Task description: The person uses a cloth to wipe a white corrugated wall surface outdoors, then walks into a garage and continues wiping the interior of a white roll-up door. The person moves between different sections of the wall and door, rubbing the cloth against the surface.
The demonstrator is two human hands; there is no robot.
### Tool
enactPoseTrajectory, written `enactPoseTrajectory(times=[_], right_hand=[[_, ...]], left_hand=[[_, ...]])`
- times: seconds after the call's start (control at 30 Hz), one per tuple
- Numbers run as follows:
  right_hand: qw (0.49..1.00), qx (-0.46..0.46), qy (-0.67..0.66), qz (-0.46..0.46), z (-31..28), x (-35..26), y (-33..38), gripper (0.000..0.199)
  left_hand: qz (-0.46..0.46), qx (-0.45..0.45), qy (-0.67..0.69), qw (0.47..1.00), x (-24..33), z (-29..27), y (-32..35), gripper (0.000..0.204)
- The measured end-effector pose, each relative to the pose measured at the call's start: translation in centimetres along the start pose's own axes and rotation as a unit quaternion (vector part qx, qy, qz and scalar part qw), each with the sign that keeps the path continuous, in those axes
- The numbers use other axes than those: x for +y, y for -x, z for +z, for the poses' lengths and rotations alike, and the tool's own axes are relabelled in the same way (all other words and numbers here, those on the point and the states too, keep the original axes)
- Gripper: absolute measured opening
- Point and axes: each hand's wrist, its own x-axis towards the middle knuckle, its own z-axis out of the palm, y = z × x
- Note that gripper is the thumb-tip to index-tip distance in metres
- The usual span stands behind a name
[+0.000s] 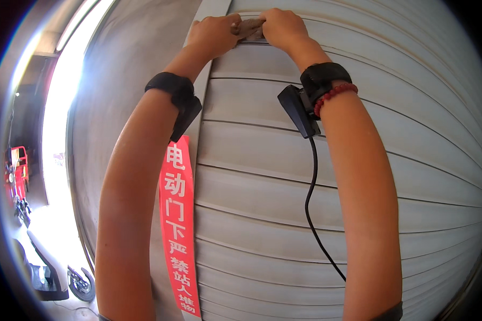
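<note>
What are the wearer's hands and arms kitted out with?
Left hand and right hand: no gloves. Left strap and right strap, both black, one per wrist, each with an angular black box: left box, right box. Black cable off the right box; none visible on the left. Red beaded bracelet by the right strap. Dark sleeve edge low on the right arm.

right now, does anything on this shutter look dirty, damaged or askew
What looks like brownish grime streaks the upper part of the grey roller shutter, near the right hand; it stands out against the paler surface lower down. Nothing looks clearly broken or askew.
</note>
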Motion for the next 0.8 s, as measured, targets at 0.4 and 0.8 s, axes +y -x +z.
enactPoseTrajectory(times=[0.4, 0.8], right_hand=[[0.995, -0.039, -0.033, -0.085, 1.0, 4.2, 0.0, 0.017], [0.990, -0.060, -0.035, -0.120, -0.5, 8.4, 2.3, 0.018]], left_hand=[[-0.016, 0.022, 0.208, 0.978, -0.1, 3.4, 2.0, 0.037], [0.058, 0.028, 0.270, 0.961, 3.3, 5.4, 1.9, 0.026]])
